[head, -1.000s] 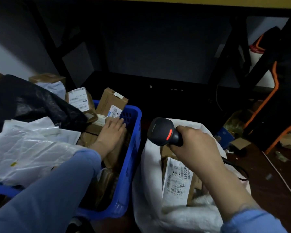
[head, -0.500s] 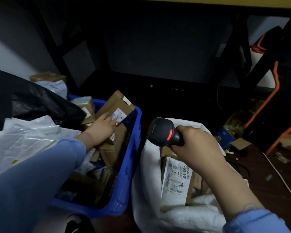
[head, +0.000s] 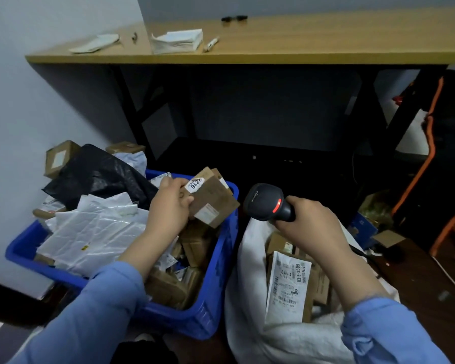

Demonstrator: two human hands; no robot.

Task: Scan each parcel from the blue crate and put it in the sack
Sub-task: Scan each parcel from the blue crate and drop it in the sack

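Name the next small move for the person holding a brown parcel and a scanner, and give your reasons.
Probably tilt the brown parcel so that a label faces the scanner. The left hand grips the parcel above the blue crate. The right hand grips the scanner, red light lit, over the sack, with a gap between scanner and parcel.

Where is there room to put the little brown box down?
On the desk, the front strip right of the pen is bare. The blue crate is crammed with boxes and bags, and the sack mouth is nearly filled by parcels and the right hand.
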